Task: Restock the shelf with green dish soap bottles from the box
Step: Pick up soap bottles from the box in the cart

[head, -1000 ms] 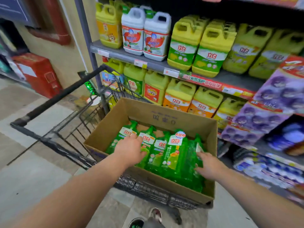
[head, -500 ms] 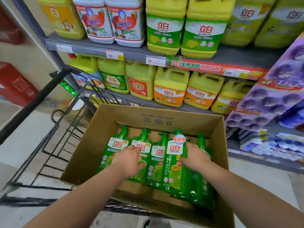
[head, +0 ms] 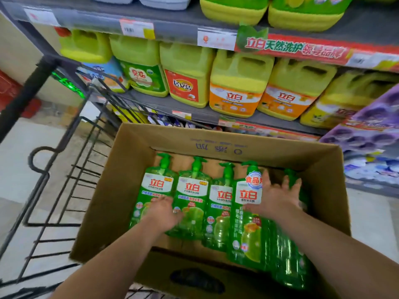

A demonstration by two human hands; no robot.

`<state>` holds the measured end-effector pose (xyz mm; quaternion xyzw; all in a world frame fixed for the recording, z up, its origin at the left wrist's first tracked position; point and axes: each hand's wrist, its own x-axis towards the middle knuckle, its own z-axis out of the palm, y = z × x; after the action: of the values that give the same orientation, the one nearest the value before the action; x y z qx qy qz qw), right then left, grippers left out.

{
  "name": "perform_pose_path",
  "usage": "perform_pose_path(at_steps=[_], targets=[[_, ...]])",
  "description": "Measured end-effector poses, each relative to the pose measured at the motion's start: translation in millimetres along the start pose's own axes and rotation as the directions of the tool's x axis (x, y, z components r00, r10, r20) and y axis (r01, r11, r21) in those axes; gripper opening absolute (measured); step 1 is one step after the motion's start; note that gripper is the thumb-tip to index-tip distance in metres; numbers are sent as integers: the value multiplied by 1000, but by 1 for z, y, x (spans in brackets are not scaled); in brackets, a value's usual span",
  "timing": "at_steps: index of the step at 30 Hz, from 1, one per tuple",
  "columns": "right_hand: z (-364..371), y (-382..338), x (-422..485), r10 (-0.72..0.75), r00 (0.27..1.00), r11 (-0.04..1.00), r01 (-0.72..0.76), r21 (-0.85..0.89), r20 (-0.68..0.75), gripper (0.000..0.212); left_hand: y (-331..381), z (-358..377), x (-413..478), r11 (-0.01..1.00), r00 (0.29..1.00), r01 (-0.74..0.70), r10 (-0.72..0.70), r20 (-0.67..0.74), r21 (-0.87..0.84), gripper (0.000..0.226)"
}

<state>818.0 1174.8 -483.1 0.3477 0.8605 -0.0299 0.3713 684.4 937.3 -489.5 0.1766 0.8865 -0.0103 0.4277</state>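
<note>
An open cardboard box [head: 218,145] rests on a black wire cart and holds several green pump bottles of dish soap [head: 222,214] lying side by side. My left hand [head: 163,214] lies palm down on the two leftmost bottles [head: 158,186], fingers loosely curled, not closed round either. My right hand [head: 277,196] hovers with fingers spread over the right-hand bottles, its thumb beside the tallest bottle [head: 248,214] with the round blue sticker. Neither hand grips a bottle.
The cart's [head: 64,190] wire frame and black handle run along the left. Behind the box, grey shelves [head: 194,114] carry large yellow and green detergent jugs [head: 236,85]. Purple packs [head: 367,126] hang at the right. Pale floor tiles show at left.
The view has closed in on the box. My right hand has lifted off the bottles and spread its fingers, moving slightly right; my left hand has slid a little lower on the left bottles.
</note>
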Motion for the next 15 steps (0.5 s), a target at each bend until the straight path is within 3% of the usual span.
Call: perform_pose_path(at_steps=[3, 11, 13, 15], targets=[[1, -8, 4, 11, 1000, 1000, -11, 10, 1, 122, -1, 5, 14, 1000, 999, -21, 22, 43, -20, 70], [14, -32, -8, 84, 988, 950, -40, 309, -130, 105, -5, 5, 30, 988, 987, -132, 138, 84, -75, 71], [19, -38, -12, 87, 989, 896, -25, 444, -120, 106, -7, 3, 33, 987, 986, -140, 146, 83, -72, 70], [22, -44, -16, 93, 991, 758, -7, 653, -97, 108, -10, 0, 36, 987, 985, -139, 146, 87, -81, 70]])
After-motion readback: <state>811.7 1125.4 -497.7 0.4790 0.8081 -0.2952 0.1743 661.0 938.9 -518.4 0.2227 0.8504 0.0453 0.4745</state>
